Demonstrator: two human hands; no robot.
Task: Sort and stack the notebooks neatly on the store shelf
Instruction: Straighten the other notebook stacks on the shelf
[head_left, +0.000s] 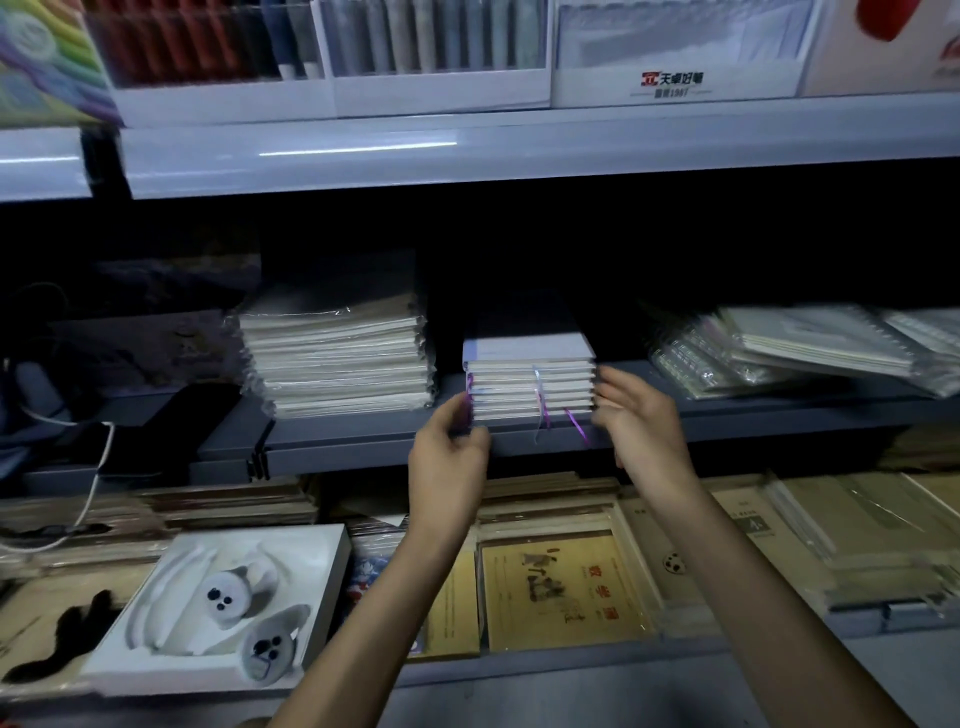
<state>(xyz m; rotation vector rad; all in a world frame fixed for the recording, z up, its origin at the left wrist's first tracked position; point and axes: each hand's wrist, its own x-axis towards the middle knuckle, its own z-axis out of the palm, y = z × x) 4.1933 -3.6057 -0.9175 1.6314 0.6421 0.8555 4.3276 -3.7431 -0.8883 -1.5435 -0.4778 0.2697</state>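
Stack of lavender-covered notebooks (530, 387), left hand (449, 457) grip pinching its lower corner, right hand (641, 415) grip spread alongside, may skew or slip off the grey shelf (363, 448) under uneven pressure.

Dim down here, with the light falling from above. A bright streak of glare runs along the upper shelf (519, 150) edge, while the recess behind the middle shelf (753, 410) drops to near black. The notebook stack (530, 384) reads fairly crisp, and so does the left hand (449, 447). The right hand (641, 415) smears with motion blur. Shelf lines bow towards the left and right edges, and the goods there go soft.
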